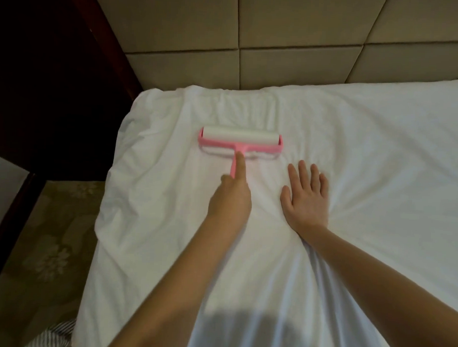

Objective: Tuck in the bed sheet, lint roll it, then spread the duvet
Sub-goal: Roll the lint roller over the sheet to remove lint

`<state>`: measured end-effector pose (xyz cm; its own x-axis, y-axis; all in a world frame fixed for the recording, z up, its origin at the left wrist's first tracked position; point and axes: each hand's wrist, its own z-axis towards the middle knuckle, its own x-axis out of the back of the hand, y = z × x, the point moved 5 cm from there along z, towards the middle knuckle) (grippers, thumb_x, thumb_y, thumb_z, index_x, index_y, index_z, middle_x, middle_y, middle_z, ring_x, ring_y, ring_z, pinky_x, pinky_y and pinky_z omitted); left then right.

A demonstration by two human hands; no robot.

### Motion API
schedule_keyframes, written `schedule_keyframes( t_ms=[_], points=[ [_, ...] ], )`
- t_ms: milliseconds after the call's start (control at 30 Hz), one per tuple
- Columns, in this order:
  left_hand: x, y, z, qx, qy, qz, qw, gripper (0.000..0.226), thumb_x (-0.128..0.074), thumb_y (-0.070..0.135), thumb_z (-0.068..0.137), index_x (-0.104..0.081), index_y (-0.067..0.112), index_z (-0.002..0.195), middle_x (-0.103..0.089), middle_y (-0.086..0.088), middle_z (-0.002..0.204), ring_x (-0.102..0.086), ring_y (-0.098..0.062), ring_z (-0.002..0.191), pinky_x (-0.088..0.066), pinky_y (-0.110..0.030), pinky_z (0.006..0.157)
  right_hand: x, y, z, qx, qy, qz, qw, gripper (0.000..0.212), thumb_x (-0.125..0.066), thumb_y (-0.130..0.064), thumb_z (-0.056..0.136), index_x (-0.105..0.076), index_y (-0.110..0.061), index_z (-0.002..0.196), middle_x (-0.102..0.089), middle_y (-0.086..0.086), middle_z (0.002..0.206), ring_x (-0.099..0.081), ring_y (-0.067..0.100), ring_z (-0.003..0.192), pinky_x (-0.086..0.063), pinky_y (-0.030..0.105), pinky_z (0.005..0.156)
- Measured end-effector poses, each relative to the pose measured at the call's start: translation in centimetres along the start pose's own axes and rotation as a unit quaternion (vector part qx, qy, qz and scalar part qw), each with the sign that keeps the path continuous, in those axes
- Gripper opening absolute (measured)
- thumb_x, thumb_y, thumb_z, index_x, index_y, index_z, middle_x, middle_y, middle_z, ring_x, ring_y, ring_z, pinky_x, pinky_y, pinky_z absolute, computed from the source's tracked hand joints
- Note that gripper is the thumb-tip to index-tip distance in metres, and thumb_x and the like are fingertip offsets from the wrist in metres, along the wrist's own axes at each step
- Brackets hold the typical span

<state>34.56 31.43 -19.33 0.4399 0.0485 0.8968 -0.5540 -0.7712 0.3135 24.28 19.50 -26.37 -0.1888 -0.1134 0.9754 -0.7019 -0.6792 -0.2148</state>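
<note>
Left hand (231, 196) grips lint roller (239, 138), handle half-hidden; right hand (306, 196) on sheet (379, 152).

Padded headboard (305, 28), 12 to 2 o'clock: beige upholstered panels, rectangular, divided by dark recessed seams that run tilted in this wide-angle view. Dark wooden post (108, 39), 11 o'clock: reddish-brown, slanting along the headboard's left edge; the area beyond it, at 10 o'clock, lies in deep shadow. Pale surface (4, 186), 9 o'clock: light grey, bounded by a dark wooden edge, possibly a seat. Carpet (52, 232), 8 o'clock: olive-tan with pale flower motifs, reaching up to that wooden edge. Striped fabric (53, 336), 7 o'clock: grey and white, cut off at the lower border of the view.
</note>
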Motion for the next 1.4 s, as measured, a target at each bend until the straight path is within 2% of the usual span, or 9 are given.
schedule_keyframes(
  t_ms=[133,267,400,700,800,933,1200,1300,1400],
  points=[
    [-1.6,-0.9,-6.2,0.002,0.0,0.062,0.998,0.075,-0.035,0.006,0.097,0.019,0.017,0.147,-0.047,-0.014,0.115,-0.034,-0.014,0.054,-0.033,-0.026,0.061,1.0,-0.4,-0.3,-0.009,-0.024,0.003,1.0,0.084,0.007,-0.047,0.077,-0.023,-0.017,0.149,-0.015,0.007,0.157,-0.007,0.027,0.145,0.004,0.036,0.114],
    [-2.0,-1.7,-10.4,-0.009,-0.017,0.071,0.997,0.073,-0.036,0.002,0.094,0.011,0.012,0.149,-0.044,-0.014,0.125,-0.029,-0.013,0.055,-0.033,-0.024,0.061,1.9,-0.7,-2.5,-0.032,-0.064,0.014,0.997,0.065,-0.007,-0.036,0.09,-0.02,-0.014,0.15,-0.015,0.005,0.158,-0.01,0.022,0.145,-0.003,0.035,0.116],
    [-2.3,-2.8,-15.0,-0.002,-0.026,0.015,1.0,0.073,-0.035,0.008,0.097,0.015,0.018,0.149,-0.038,-0.01,0.094,-0.028,-0.011,0.052,-0.033,-0.026,0.062,2.4,-1.3,-9.1,-0.01,-0.095,0.001,0.995,0.054,-0.015,-0.03,0.099,-0.012,-0.015,0.151,-0.008,0.003,0.159,-0.005,0.021,0.146,-0.001,0.034,0.116],
    [-4.5,-7.5,-29.9,0.011,-0.113,0.084,0.99,0.07,-0.029,0.012,0.1,0.023,0.02,0.146,-0.038,-0.007,0.097,-0.034,-0.009,0.056,-0.028,-0.022,0.048,2.2,-3.5,-23.0,0.032,-0.116,-0.003,0.993,0.09,0.018,-0.043,0.069,-0.008,-0.018,0.151,-0.003,0.0,0.159,0.0,0.02,0.146,0.004,0.036,0.116],
    [-4.5,-8.5,-32.9,-0.005,-0.14,0.055,0.989,0.069,-0.028,0.012,0.1,0.021,0.023,0.147,-0.047,-0.012,0.106,-0.047,-0.016,0.07,-0.038,-0.028,0.063,1.9,-3.6,-26.6,0.043,-0.1,0.021,0.994,0.085,0.014,-0.042,0.075,-0.014,-0.018,0.151,-0.009,-0.001,0.158,-0.006,0.022,0.146,0.001,0.036,0.116],
    [-3.9,-8.4,-28.4,-0.034,-0.082,0.002,0.996,0.064,-0.028,0.021,0.101,0.015,0.025,0.148,-0.051,-0.021,0.117,-0.057,-0.034,0.095,-0.041,-0.035,0.074,2.2,-3.8,-30.5,0.022,-0.082,0.025,0.996,0.081,0.014,-0.045,0.077,-0.012,-0.023,0.151,-0.008,-0.006,0.158,-0.003,0.018,0.146,0.006,0.033,0.116],
    [-5.8,-7.2,-29.8,-0.025,-0.015,0.021,0.999,0.069,-0.032,0.012,0.099,0.014,0.022,0.149,-0.048,-0.018,0.118,-0.054,-0.029,0.08,-0.037,-0.03,0.066,2.5,-4.0,-33.6,-0.006,-0.075,0.02,0.997,0.085,0.019,-0.048,0.073,-0.004,-0.025,0.151,0.003,-0.007,0.158,0.008,0.015,0.146,0.012,0.031,0.114],
    [-3.9,-8.4,-34.6,-0.022,-0.064,0.042,0.997,0.058,-0.031,0.02,0.099,-0.003,0.019,0.15,-0.055,-0.015,0.115,-0.057,-0.03,0.098,-0.037,-0.03,0.071,2.5,-4.1,-33.6,-0.003,-0.069,0.02,0.997,0.085,0.018,-0.049,0.074,-0.006,-0.024,0.151,0.0,-0.006,0.159,0.005,0.016,0.146,0.009,0.031,0.115],
    [-1.7,-9.4,-36.5,-0.041,-0.122,0.059,0.99,0.038,-0.035,0.024,0.098,-0.038,0.015,0.135,-0.059,-0.008,0.108,-0.059,-0.025,0.095,-0.041,-0.029,0.071,2.5,-4.0,-33.6,0.001,-0.07,0.018,0.997,0.086,0.017,-0.048,0.074,-0.008,-0.022,0.151,-0.001,-0.004,0.159,0.003,0.016,0.146,0.008,0.031,0.115]
  ],
)
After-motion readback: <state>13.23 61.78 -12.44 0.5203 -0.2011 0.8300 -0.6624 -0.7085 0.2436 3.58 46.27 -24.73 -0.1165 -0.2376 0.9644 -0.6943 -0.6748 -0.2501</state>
